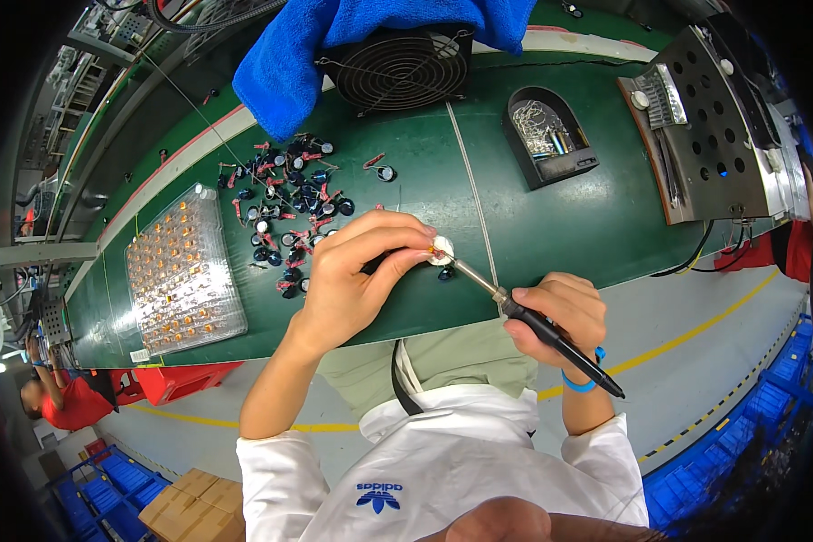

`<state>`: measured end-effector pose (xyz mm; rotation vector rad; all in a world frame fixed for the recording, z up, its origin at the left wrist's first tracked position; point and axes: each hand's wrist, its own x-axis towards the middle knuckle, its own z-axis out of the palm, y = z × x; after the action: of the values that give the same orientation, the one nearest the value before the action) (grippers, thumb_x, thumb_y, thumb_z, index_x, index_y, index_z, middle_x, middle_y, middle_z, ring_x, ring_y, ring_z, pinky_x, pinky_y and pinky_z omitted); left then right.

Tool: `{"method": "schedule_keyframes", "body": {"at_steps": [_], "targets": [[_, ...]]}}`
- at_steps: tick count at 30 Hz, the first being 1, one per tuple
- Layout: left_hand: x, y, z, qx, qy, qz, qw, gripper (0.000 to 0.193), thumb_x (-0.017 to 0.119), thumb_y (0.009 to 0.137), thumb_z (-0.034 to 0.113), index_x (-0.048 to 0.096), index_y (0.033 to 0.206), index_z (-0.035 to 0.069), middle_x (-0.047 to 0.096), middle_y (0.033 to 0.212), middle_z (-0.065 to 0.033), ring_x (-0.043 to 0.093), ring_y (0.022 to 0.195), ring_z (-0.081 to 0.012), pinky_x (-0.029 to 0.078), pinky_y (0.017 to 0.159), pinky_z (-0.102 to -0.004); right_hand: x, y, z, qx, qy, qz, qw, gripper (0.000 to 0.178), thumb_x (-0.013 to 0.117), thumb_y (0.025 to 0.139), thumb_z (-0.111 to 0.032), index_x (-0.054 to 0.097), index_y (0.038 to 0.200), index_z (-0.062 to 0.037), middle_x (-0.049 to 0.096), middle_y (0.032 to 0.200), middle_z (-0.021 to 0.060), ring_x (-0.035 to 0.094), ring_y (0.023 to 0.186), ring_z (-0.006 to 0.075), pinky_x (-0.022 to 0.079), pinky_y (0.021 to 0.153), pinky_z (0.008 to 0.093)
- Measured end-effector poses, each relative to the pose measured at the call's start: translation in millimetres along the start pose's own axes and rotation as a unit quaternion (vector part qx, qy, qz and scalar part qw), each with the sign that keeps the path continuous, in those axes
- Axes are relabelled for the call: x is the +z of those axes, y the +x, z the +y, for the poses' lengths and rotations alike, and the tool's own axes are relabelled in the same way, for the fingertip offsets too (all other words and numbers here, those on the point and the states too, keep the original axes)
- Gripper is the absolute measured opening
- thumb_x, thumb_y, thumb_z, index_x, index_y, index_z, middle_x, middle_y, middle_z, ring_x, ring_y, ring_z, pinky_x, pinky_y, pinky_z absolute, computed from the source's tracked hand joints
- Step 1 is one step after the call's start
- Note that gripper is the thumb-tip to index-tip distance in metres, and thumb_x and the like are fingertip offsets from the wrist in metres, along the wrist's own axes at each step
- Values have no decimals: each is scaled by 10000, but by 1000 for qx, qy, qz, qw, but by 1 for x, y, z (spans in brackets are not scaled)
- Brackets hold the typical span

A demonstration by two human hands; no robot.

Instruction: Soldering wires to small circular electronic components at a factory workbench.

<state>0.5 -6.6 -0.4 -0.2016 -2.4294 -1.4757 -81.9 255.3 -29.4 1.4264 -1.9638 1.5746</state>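
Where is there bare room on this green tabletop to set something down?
The green tabletop shows bare between the black open bin and the perforated metal stand, and between that bin and the black-handled soldering iron. It is crowded on the left, where dark cylindrical components lie beside the clear plastic tray.

Place: I sit at what looks like an electronics assembly station on a factory floor
My bench: a long green worktop [587, 217], its pale edging running past me on the far side
My tool: a soldering iron [583, 361] in my right hand [562, 312]
Batch work: a loose heap of small dark parts [321, 176] with red pieces, beside a clear tray [221, 271] set with rows of copper-coloured bits
Air: a black fan [406, 68] facing me
Floor: grey flooring [623, 316] behind me, marked with yellow lines [325, 427]
Stock: blue bins [723, 443] and stacked cardboard boxes [194, 506]
Company: a co-worker in red [77, 404], off to my left
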Motion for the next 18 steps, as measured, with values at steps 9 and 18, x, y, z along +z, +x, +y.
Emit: {"method": "schedule_keyframes", "body": {"at_steps": [9,18], "targets": [[-1,5,-2,3,-4,2,1000,124,726,882,-106,737,997,-61,734,1059,-159,743,1009,-263,611,873,-344,-5,-2,2,38,10,28,999,320,853,812,-181,719,991,47,665,659,93,609,528,213,467,509,304],[-16,-1,16,59,2,71,996,132,762,848,-88,750,967,-32,747,1042,-133,737,1026,-263,583,907,-361,-12,44,9,126,-264,82,953,380,713,912,49,669,1286,-4,605,934,155,570,809,295,483,733,374]]}}
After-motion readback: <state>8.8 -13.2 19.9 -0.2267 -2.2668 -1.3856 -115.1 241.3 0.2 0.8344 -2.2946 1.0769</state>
